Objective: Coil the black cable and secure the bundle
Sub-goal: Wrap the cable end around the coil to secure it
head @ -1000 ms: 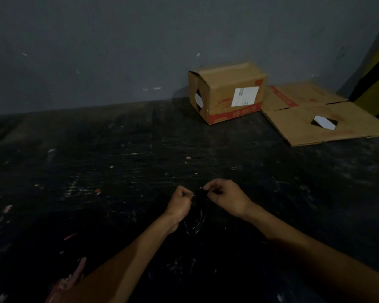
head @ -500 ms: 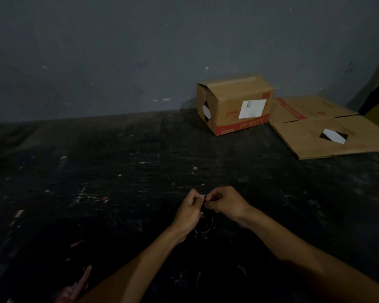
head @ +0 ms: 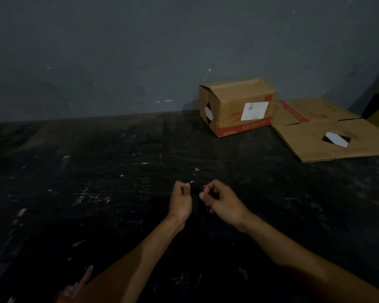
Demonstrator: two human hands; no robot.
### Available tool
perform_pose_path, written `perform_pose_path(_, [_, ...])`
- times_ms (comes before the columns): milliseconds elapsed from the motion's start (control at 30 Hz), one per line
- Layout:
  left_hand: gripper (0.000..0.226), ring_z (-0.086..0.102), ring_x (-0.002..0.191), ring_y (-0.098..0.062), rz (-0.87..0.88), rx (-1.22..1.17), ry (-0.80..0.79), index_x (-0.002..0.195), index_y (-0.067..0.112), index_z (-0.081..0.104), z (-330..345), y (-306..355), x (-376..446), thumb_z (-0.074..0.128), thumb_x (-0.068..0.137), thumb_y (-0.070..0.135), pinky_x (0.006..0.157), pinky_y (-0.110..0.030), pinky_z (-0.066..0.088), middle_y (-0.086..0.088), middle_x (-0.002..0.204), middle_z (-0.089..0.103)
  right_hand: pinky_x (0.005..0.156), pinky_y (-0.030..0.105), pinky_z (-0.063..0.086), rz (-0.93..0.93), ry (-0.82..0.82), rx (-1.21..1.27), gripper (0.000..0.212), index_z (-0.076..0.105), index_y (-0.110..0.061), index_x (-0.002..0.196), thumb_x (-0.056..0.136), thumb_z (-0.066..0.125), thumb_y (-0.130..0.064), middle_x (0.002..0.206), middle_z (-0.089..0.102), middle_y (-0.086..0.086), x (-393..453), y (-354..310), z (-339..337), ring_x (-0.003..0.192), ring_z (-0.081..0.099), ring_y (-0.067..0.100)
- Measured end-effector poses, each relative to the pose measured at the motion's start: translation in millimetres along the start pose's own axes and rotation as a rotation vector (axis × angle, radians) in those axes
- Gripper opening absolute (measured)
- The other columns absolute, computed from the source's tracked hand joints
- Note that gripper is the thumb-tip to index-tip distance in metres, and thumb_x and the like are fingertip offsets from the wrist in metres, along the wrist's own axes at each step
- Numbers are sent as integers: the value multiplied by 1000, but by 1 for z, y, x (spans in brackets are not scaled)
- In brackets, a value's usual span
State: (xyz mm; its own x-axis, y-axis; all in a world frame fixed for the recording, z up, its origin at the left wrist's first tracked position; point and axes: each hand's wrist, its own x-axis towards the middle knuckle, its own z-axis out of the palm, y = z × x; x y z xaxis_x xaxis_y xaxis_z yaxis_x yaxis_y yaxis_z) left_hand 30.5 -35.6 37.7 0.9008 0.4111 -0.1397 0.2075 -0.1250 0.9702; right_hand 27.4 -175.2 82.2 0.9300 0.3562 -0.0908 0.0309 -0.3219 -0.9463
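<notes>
Hands have drawn slightly apart since a moment ago: my left hand (head: 181, 200) and right hand (head: 222, 201) each pinch the black cable (head: 196, 192) bundle between them over the worktop (head: 96, 182) (too dark to see loops), so I judge I'm tightening the tie.

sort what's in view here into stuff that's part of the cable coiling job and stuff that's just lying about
Part of the job:
- bundled black cable, pinched between both hands
- left hand
- right hand
- small pale tie end at the left fingertips, too small to identify surely

Just lying about:
- closed brown cardboard box with red band
- flattened brown cardboard sheet
- dark scuffed table
</notes>
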Motion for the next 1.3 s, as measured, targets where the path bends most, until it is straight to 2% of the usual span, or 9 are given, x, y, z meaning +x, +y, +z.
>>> perform_pose_path(100, [22, 49, 66, -11, 167, 88, 4, 82, 18, 44, -1, 0, -2, 38, 101, 26, 56, -27, 39, 2, 72, 52, 63, 35, 50, 256, 8, 333, 27, 60, -11, 90, 88, 63, -38, 79, 66, 7, 4, -5, 8, 68, 64, 21])
perform_pose_path(233, [20, 51, 58, -3, 285, 170, -20, 82, 23, 42, -1, 0, -7, 38, 102, 27, 57, -28, 44, 2, 69, 56, 53, 27, 46, 363, 49, 553, 11, 54, -10, 86, 89, 64, -15, 67, 65, 9, 8, -10, 11, 55, 60, 17])
perform_pose_path(333, [18, 55, 61, -16, 338, 218, 6, 86, 19, 42, -4, 2, -8, 38, 101, 29, 61, -39, 47, -3, 70, 58, 50, 27, 43, 413, 52, 585, 16, 50, -12, 99, 89, 61, -6, 68, 64, 9, 7, -10, 13, 54, 59, 17])
perform_pose_path(433, [16, 56, 62, -18, 473, 343, 9, 90, 19, 41, -9, 4, -8, 37, 101, 29, 57, -38, 43, 1, 68, 56, 52, 27, 45, 510, -8, 632, 16, 58, -16, 105, 91, 57, -24, 72, 67, 9, 5, -11, 12, 59, 61, 20])
perform_pose_path(567, [12, 55, 63, -4, 598, 446, -47, 89, 28, 37, -15, 6, -8, 36, 101, 30, 51, -22, 38, 9, 72, 55, 55, 28, 48, 611, -85, 765, 33, 75, -19, 86, 84, 62, -49, 77, 71, 10, 8, -11, 7, 68, 60, 21])
perform_pose_path(700, [13, 55, 65, -3, 614, 438, -62, 88, 28, 36, -17, 8, -8, 34, 101, 30, 53, -19, 42, 10, 74, 54, 52, 24, 43, 594, -87, 720, 12, 66, -18, 99, 90, 61, -23, 79, 70, 5, 8, -7, 11, 69, 61, 15])
perform_pose_path(800, [17, 52, 60, 0, 561, 352, -30, 85, 31, 35, -17, 7, -7, 35, 101, 30, 49, -16, 36, 9, 67, 52, 56, 26, 45, 533, -16, 719, 18, 59, -14, 108, 91, 58, -9, 82, 71, 6, 5, -5, 14, 68, 63, 16])
perform_pose_path(1067, [23, 51, 64, 9, 340, 63, 49, 82, 31, 43, -12, 4, 3, 33, 102, 29, 57, -8, 41, 5, 80, 55, 50, 25, 42, 549, 81, 650, 24, 66, -10, 100, 84, 70, -27, 64, 67, 3, -3, 6, 22, 56, 59, 15])
perform_pose_path(1300, [15, 56, 65, 5, 407, 80, 41, 89, 36, 42, -4, 11, -6, 36, 100, 29, 60, -24, 47, 5, 85, 55, 49, 25, 39, 672, 196, 719, 11, 70, -18, 91, 90, 61, -24, 66, 68, 4, 3, 6, 39, 57, 58, 15])
